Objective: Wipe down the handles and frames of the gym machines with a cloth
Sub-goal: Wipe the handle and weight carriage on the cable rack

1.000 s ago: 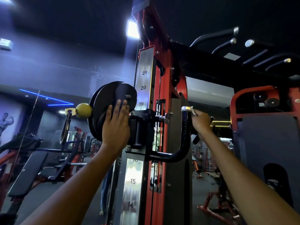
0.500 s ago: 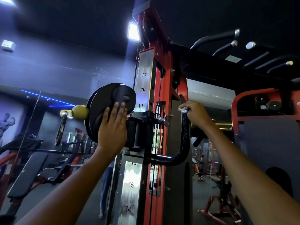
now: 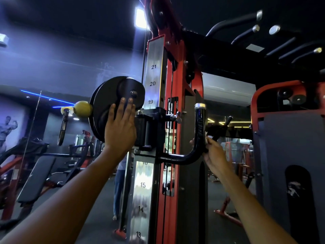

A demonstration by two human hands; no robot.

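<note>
A dark ceiling (image 3: 88,13) is spreading overhead, with a bright white lamp (image 3: 140,18) glaring near the top. A hazy wall (image 3: 66,67) is catching bluish light, and a blue neon strip (image 3: 47,97) is glowing along its lower edge. A bodybuilder mural (image 3: 8,127) is showing at far left. Black padded benches (image 3: 37,176) on red frames are standing on the dark floor (image 3: 98,208). Yellow light strips (image 3: 233,122) are shining in the distance at right. Someone in jeans (image 3: 119,189) is standing farther back.
</note>
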